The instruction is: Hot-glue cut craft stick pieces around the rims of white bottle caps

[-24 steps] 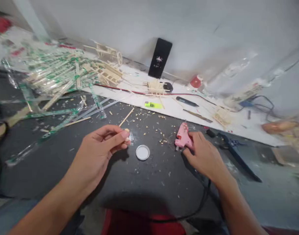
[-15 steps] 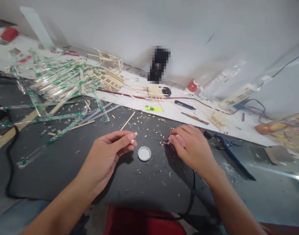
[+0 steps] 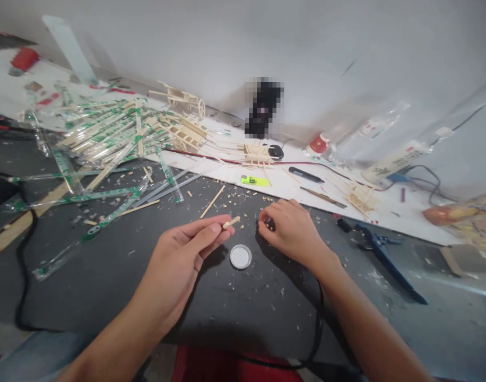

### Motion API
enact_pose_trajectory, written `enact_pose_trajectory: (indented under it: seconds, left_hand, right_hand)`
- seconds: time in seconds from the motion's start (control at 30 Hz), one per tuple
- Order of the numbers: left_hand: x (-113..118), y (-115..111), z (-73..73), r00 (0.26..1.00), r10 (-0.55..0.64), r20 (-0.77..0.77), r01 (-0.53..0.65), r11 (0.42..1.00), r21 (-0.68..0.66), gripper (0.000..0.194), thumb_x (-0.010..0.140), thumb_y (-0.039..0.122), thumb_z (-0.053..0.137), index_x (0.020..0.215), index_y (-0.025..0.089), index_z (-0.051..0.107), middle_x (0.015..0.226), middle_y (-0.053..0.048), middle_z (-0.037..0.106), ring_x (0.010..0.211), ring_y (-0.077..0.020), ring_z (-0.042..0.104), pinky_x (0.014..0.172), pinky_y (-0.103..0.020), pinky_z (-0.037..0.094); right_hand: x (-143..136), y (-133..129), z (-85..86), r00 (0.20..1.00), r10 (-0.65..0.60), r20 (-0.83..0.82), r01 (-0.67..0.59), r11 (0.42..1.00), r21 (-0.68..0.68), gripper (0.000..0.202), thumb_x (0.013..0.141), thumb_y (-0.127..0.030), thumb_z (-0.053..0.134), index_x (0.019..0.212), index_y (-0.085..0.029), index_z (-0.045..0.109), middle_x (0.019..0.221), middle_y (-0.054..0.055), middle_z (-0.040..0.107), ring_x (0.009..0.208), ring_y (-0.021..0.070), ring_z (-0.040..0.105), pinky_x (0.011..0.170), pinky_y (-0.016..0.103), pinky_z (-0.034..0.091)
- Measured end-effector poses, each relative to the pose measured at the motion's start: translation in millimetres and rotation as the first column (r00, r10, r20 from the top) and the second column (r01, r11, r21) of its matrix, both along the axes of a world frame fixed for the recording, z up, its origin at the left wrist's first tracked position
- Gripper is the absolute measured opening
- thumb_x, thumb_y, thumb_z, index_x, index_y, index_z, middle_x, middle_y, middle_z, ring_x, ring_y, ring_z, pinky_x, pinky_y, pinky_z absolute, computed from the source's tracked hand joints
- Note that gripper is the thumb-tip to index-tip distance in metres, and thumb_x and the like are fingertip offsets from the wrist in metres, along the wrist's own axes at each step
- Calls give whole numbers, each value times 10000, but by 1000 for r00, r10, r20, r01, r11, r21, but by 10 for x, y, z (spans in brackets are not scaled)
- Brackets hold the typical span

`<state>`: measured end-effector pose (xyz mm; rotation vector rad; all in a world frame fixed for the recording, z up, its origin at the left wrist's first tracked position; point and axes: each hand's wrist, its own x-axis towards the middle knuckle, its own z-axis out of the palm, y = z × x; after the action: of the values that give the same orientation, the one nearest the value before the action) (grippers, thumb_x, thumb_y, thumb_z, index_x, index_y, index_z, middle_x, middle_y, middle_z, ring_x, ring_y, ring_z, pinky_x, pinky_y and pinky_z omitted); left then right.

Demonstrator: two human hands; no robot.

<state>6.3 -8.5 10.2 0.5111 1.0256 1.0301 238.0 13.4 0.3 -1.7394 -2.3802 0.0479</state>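
Note:
Pinched between the thumb and fingers of my left hand [image 3: 193,249] is a small pale wooden piece [image 3: 232,223], its end poking out to the right. My right hand [image 3: 288,228] rests low over the dark table with its fingers curled in. Something small and dark shows between its fingertips, too hidden to name. In front of and between the hands lies a round white lid [image 3: 241,257] with a grey rim. Tiny wood offcuts [image 3: 243,199] are scattered just beyond the fingers, and a thin wooden stick [image 3: 212,202] lies behind my left hand.
At the left is a heap of plastic-wrapped sticks [image 3: 103,132]. Small wooden models [image 3: 257,153] stand along the back, near a yellow-green lighter [image 3: 254,181] and a black pen-like tool [image 3: 306,174]. Blue-handled cutters [image 3: 390,260] lie at right; a black cable [image 3: 319,323] crosses the front edge.
My right hand has shifted left and turned, and the pink thing in it no longer shows. The wooden piece in my left hand now sticks out further. The whole view has shifted slightly.

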Motion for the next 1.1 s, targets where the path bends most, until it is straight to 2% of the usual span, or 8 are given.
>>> enact_pose_trajectory:
  seconds: [0.13, 0.2, 0.33, 0.53, 0.67, 0.83, 0.97, 1.1]
  left_hand:
    - [-23, -51, -3, 998, -40, -42, 41, 999, 22, 202, 679, 270, 959, 869, 248, 894, 895, -10, 885, 831, -111, 786, 760, -80, 580]
    - [-16, -73, -22, 996, -59, -68, 60, 998, 24, 249, 664, 297, 980, 893, 257, 892, 882, -3, 884, 792, -99, 772, 729, -75, 570]
    - [29, -114, -91, 989, -112, -95, 116, 992, 39, 225, 668, 335, 984, 857, 256, 889, 814, -4, 874, 736, -103, 767, 717, -99, 579]
    - [71, -189, -186, 957, -197, -214, 230, 963, 141, 103, 805, 333, 892, 848, 241, 871, 747, -14, 848, 655, -111, 749, 661, -121, 584]
    - [81, -236, -217, 923, -211, -322, 290, 932, 220, 58, 865, 286, 814, 829, 270, 857, 651, 28, 804, 582, -88, 710, 609, -98, 557]
    - [83, -281, -268, 912, -229, -340, 306, 932, 195, 73, 849, 257, 806, 790, 267, 849, 603, 33, 763, 528, -85, 677, 555, -106, 539]
    - [28, -309, -351, 899, -272, -342, 343, 925, 164, 87, 871, 293, 791, 808, 268, 846, 606, 26, 742, 541, -104, 670, 545, -134, 534]
    - [-55, -334, -418, 900, -298, -317, 359, 921, 154, 121, 899, 306, 752, 819, 285, 840, 623, 27, 722, 580, -119, 663, 553, -156, 529]
  right_hand:
    - [57, -145, 162, 972, -68, -224, 74, 997, 17, 46, 881, -169, 665, 866, -203, 692, 731, -15, 729, 609, 135, 621, 611, 284, 480]
    - [70, -250, 253, 915, -47, -401, 58, 998, 15, 67, 890, -161, 666, 859, -215, 690, 758, -16, 752, 603, 119, 638, 572, 251, 494]
    - [31, -470, 298, 631, 53, -774, -62, 998, 18, 180, 817, -75, 785, 810, -247, 734, 843, -23, 814, 755, 141, 750, 687, 240, 585]
    - [-94, -663, 139, 326, -22, -945, 3, 1000, -23, 256, 836, -69, 846, 923, -305, 798, 891, -65, 835, 764, 94, 782, 687, 159, 625]
    - [-145, -699, 61, 273, -27, -962, 35, 999, -18, 282, 860, -109, 849, 1015, -342, 816, 917, -74, 827, 808, 100, 793, 713, 167, 640]
    - [-170, -748, -90, 250, -114, -961, -60, 989, -133, 199, 895, -160, 827, 971, -343, 828, 848, -73, 824, 690, 88, 746, 662, 175, 612]
    - [-225, -757, -160, 254, -169, -952, -133, 969, -208, 170, 895, -138, 811, 935, -303, 822, 840, -53, 818, 722, 99, 742, 662, 181, 588]
    - [-275, -740, -151, 181, -184, -966, -130, 969, -209, 212, 850, -131, 849, 961, -311, 826, 867, -42, 813, 762, 101, 746, 684, 171, 600]
